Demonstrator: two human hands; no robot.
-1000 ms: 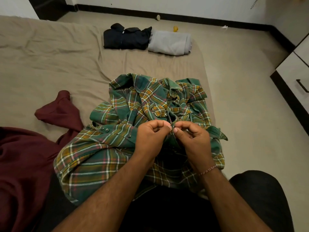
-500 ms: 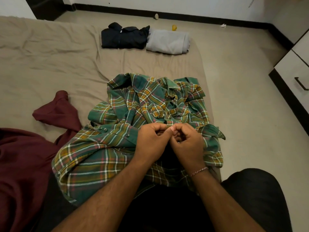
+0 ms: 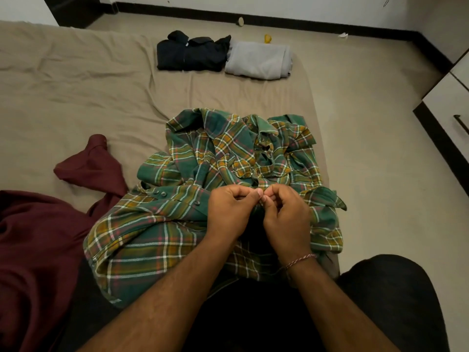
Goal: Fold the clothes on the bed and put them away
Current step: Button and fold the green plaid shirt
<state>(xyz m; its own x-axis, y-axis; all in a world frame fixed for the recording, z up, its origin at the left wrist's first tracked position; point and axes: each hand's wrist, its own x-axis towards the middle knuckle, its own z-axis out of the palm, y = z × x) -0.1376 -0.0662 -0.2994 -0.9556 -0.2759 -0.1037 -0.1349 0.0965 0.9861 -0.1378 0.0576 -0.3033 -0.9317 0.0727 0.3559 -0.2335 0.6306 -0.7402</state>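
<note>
My left hand (image 3: 232, 212) and right hand (image 3: 285, 215) meet fingertip to fingertip over the green plaid shirt (image 3: 203, 199), fingers curled, both pinching its front edge between thumb and forefinger. The shirt lies crumpled at the near right edge of the bed (image 3: 76, 97). A folded dark garment (image 3: 191, 55) and a folded grey garment (image 3: 257, 60) sit side by side, touching, at the far right corner. A maroon garment (image 3: 38, 237) lies at the near left edge.

A home bedroom. A low bed with a wrinkled beige sheet (image 3: 76, 80) carries loose and folded garments. A white drawer unit with a dark handle (image 3: 454, 107) stands beside it.
</note>
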